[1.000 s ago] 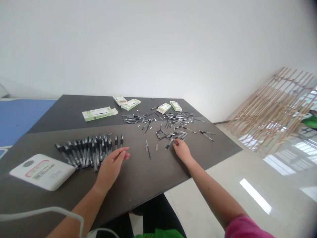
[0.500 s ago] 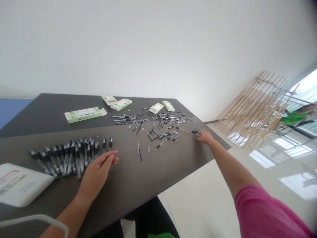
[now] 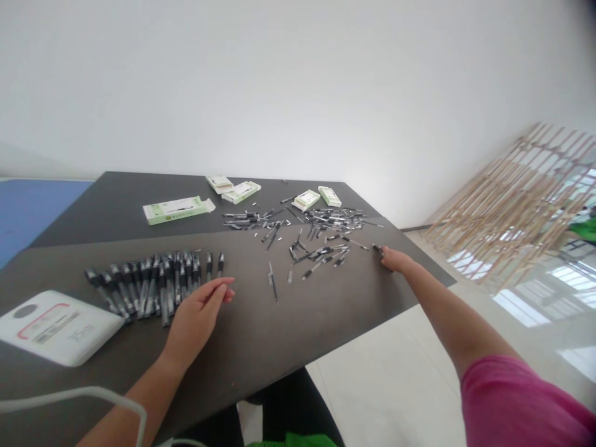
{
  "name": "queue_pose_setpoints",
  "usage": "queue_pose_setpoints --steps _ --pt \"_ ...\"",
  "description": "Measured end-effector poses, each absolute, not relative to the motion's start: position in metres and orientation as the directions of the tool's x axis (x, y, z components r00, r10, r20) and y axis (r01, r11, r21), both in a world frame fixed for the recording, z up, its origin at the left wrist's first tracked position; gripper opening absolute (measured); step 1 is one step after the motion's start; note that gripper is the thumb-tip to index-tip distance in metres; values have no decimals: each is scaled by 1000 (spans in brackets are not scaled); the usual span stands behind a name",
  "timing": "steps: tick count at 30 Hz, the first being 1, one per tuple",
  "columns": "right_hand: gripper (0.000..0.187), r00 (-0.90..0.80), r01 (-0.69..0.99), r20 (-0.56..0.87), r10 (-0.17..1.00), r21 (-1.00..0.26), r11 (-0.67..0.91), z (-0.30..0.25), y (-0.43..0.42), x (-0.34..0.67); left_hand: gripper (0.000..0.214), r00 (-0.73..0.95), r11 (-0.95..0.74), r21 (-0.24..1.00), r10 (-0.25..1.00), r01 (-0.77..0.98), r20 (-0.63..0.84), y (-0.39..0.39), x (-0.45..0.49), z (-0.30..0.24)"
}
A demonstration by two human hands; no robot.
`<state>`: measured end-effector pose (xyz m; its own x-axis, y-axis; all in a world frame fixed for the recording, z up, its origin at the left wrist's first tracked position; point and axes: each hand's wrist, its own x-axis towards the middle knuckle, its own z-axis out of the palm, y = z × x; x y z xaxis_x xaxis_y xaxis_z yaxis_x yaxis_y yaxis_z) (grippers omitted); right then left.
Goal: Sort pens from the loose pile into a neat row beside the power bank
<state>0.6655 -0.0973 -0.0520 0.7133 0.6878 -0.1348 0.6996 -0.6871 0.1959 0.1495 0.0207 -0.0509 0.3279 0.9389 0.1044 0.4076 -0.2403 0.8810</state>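
My right hand (image 3: 395, 260) is at the right side of the dark table (image 3: 335, 310), fingers closed on a small bunch of black pens (image 3: 377, 249); how many is hidden. Near the front left, my left hand (image 3: 198, 313) rests with thumb and fingers pressed together. Whatever may be between them cannot be made out. Just beyond its fingertips lies a black-gripped pen (image 3: 220, 264). Beside it a row of assembled clear pens (image 3: 162, 288) with black grips lies side by side. Loose pen parts (image 3: 321, 254) are scattered between the hands, with one thin refill (image 3: 274, 285) nearer me.
Several green-and-white pen boxes (image 3: 179, 210) lie toward the back of the table. A white device (image 3: 60, 326) with a label sits at the left, and a pale cable (image 3: 93, 391) curves in front. Wooden racks (image 3: 512, 198) lean by the wall on the right.
My right hand has gone from spread fingers over the black pens to gripping them. The left hand keeps its pose. The whole view has shifted, so everything appears farther right.
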Motion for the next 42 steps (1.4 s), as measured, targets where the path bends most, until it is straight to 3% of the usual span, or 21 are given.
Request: queue_pose_setpoints --steps 10,16,22,29,36,42 --pt "40 675 737 -157 721 158 -657 -70 -115 587 43 434 -364 809 888 462 152 28 155 -52" --pt "40 645 764 -107 757 116 -635 -76 -109 544 35 638 -661 559 719 501 277 67 205 -36" --pt "33 650 759 -44 758 91 -645 -75 -106 532 29 761 -717 348 649 605 13 89 278 -41" --pt "39 653 756 33 757 35 -653 -77 -111 528 28 729 -695 240 677 678 -103 77 320 -46" --pt "41 754 655 172 633 -270 -706 -87 -125 526 46 537 -538 68 810 840 -236 95 300 -32" --pt "42 867 493 204 455 -495 -716 -92 -130 537 50 497 -522 36 786 852 -368 98 296 -38"
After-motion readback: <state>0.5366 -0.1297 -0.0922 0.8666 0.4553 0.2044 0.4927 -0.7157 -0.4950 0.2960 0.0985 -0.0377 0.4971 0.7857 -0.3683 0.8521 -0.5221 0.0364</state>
